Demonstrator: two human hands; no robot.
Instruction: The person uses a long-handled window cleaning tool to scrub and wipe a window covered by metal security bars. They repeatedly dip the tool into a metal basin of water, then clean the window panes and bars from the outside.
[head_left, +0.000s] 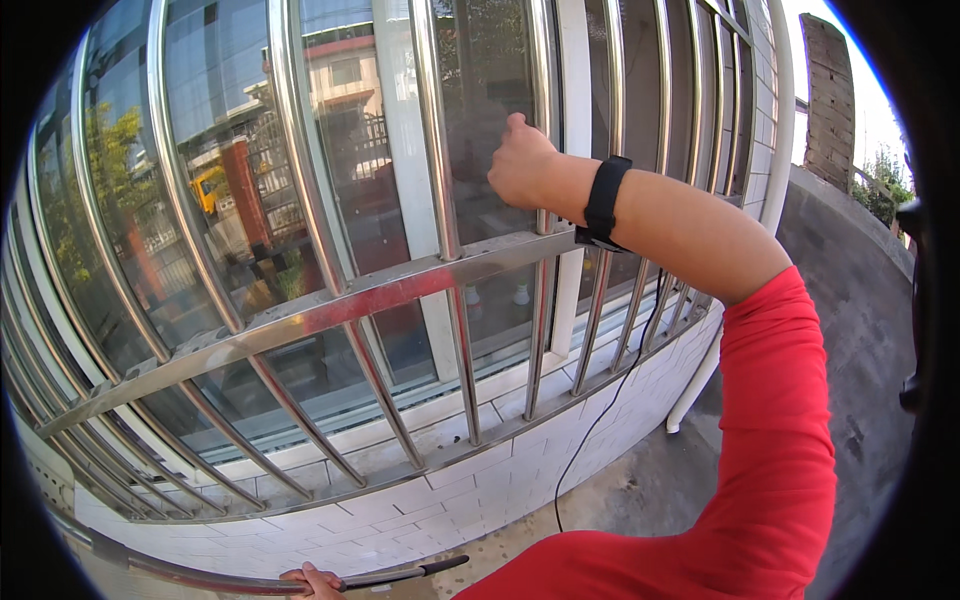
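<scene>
My right hand (521, 165) is raised before the window, its fingers curled in with nothing visible in them. The wrist crosses in front of a vertical stainless-steel bar (541, 67); whether the fingers touch bar or glass cannot be told. A black band (606, 199) circles my right forearm near the wrist. Low in the picture, my left hand (313, 581) grips a long pole (202, 576) with a black end (446, 564). Behind the bars lies the sliding window's glass (480, 150), reflecting buildings and trees.
A flat steel crossbar (375, 294) with reddish reflections joins the window guard's uprights. White tile (420, 510) faces the wall below. A black cable (600, 416) hangs beneath my right arm. At right stand a white downpipe (694, 394) and a grey wall (847, 300).
</scene>
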